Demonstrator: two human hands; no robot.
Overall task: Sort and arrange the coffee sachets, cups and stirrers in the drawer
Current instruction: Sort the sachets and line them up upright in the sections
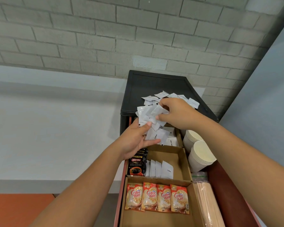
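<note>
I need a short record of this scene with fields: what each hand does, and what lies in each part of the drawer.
left hand: holds a fanned bunch of white coffee sachets
right hand: fingers pinch one sachet at the bunch
cabinet top: loose white sachets
middle box: Kopiko sachets, white sachets standing in a row
near box: four Coffee-mate sachets
right side: paper cups, wooden stirrers

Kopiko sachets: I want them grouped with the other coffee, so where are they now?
In the head view, the Kopiko sachets stand at the left end of the middle cardboard compartment, beside white coffee sachets, just below the left hand.
</note>
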